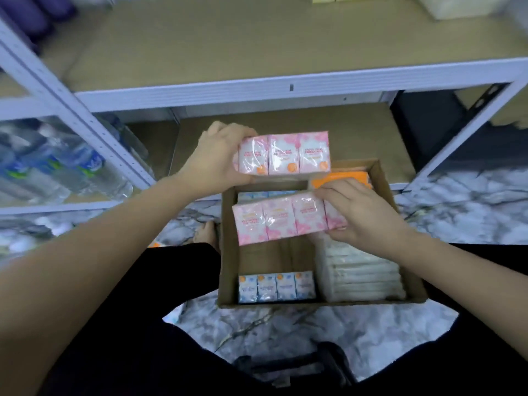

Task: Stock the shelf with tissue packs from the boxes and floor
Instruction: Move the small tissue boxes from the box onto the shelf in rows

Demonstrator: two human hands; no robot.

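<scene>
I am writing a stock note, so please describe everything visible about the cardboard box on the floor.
The cardboard box is brown, open-topped and sits on the marble-patterned floor before the shelf. Inside lie blue tissue packs near the front, white packs on the right and an orange pack at the back; part of the bottom is bare. The right hand holds a pink pack over it.

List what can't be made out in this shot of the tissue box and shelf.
Head view, the only one:
- Print on the pink pack in the left hand: too blurred to read.
- Right end of the second pink pack: covered by the right hand.
- Orange pack: mostly behind that hand.
- Bottles on the left shelf: motion-blurred labels.
</scene>
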